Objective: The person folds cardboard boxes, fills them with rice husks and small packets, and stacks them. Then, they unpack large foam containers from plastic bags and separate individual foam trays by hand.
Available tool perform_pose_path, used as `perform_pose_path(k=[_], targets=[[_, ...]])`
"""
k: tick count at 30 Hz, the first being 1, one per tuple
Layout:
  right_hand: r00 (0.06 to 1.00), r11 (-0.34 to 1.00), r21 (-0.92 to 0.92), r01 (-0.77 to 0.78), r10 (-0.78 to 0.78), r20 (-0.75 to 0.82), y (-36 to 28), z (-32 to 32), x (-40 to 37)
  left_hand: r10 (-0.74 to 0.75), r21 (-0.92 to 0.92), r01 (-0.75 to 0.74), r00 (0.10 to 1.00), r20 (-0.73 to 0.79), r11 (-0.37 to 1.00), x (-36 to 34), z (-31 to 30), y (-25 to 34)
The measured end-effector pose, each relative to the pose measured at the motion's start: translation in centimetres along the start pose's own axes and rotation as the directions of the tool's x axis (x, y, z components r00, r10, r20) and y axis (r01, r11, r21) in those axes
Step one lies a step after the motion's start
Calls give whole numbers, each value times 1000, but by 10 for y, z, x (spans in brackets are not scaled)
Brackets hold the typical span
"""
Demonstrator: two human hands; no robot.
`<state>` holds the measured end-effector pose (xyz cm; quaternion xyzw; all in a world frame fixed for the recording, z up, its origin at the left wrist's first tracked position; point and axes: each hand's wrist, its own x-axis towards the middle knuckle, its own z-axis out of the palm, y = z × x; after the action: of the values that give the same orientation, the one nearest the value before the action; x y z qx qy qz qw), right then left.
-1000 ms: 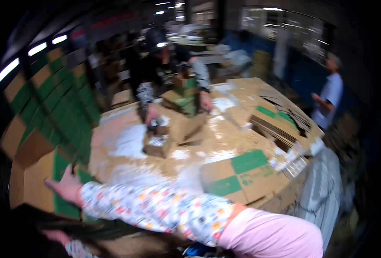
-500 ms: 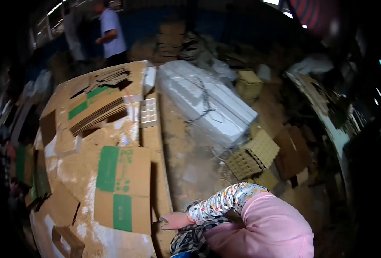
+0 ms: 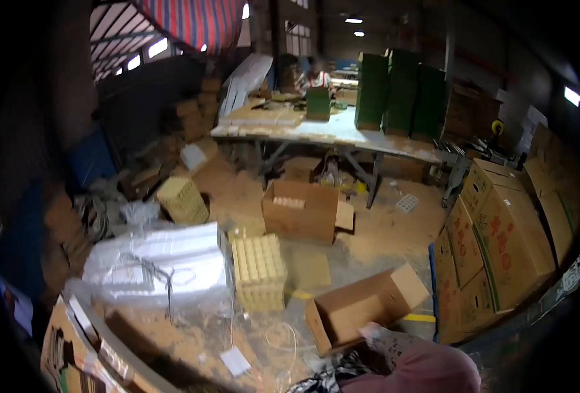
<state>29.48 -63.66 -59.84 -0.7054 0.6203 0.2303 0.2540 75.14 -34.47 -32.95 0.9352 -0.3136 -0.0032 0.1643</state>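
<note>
An open cardboard box [image 3: 362, 308] stands on the floor in front of me, its flap [image 3: 409, 288] folded out to the right. My right hand [image 3: 370, 330] is at the near rim of this box, below a flowered cuff [image 3: 395, 343] and a pink sleeve [image 3: 434, 368]. The hand is small and blurred, so I cannot make out its fingers or whether it grips the rim. My left hand is out of view. Checked dark cloth [image 3: 332, 373] shows beside my right arm.
Yellow egg trays [image 3: 259, 268] are stacked left of the box, beside plastic-wrapped white blocks [image 3: 162, 265]. Another open carton [image 3: 300, 209] stands farther back. Printed cartons [image 3: 500, 242] are piled on the right. Behind is a worktable [image 3: 283, 131] with green boxes [image 3: 372, 92] and a person [image 3: 316, 80].
My view has swung right, from the table with flattened cardboard to the floor with open cartons. My right hand, earlier beside that table's edge, is now at the open box.
</note>
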Motion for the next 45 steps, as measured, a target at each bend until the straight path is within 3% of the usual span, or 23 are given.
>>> perform_pose_path(k=[1,3,5,7,10,13,16,19,20,24,25,27,28,31,32,33,34,36,37,39,41,42,45], targets=[[984,957,-274,99,-53,168,28,-8,9,59,-56,-57,998,24,997,28,0,31],[983,952,-254,172,-183,-19,59,-59,-49,148,-116,-141,988,52,983,73,5,83],[996,994,64,-86,84,29,67,-67,-46,201,-150,-188,977,72,971,106,10,121],[962,925,267,-271,259,83,61,-74,-40,248,-201,-225,964,97,953,131,15,150],[980,964,255,-74,23,196,76,-14,28,305,-239,-273,946,112,932,156,19,176],[981,939,311,150,-180,70,41,-14,31,354,-283,-308,927,125,908,171,24,189],[995,854,519,-29,-25,97,-28,-95,-38,383,-319,-324,913,142,891,185,26,194],[974,879,428,213,-225,-22,-40,-78,-25,404,-345,-334,901,157,877,195,26,200],[988,816,566,112,-153,25,-38,-78,-28,413,-356,-338,897,159,871,200,26,202],[993,883,468,30,-81,89,-41,-100,-50,456,-378,-371,874,166,848,213,29,212],[1000,922,387,22,-17,-17,-28,-80,-39,470,-388,-383,868,160,839,218,36,212],[1000,944,330,15,-13,-8,3,-74,-26,502,-401,-411,851,155,819,230,39,224],[990,942,326,85,-44,-130,13,-92,-34,527,-414,-432,837,149,802,239,44,233],[955,946,300,-123,195,-222,50,-215,-108,575,-447,-459,801,166,768,254,56,251],[768,974,150,170,-36,-639,97,-236,-107,572,-444,-456,802,171,771,256,57,252],[817,815,515,-264,473,-330,62,-341,-172,571,-446,-452,802,176,773,257,57,253],[566,816,555,-161,537,-625,108,-364,-166,568,-447,-447,802,182,775,260,56,254],[459,534,843,-60,765,-452,101,-482,-240,567,-456,-437,800,197,775,262,58,257],[255,694,709,-125,713,-653,185,-502,-225,566,-465,-429,799,205,774,262,60,259],[233,566,816,-117,815,-531,175,-584,-282,567,-485,-417,796,215,769,264,62,263],[68,545,787,-287,832,-551,238,-633,-294,569,-499,-409,792,221,764,265,63,265],[7,541,752,-377,813,-582,218,-652,-310,569,-506,-405,791,224,762,266,63,265],[-9,493,783,-378,844,-536,209,-693,-321,568,-528,-389,790,232,755,267,62,267]])
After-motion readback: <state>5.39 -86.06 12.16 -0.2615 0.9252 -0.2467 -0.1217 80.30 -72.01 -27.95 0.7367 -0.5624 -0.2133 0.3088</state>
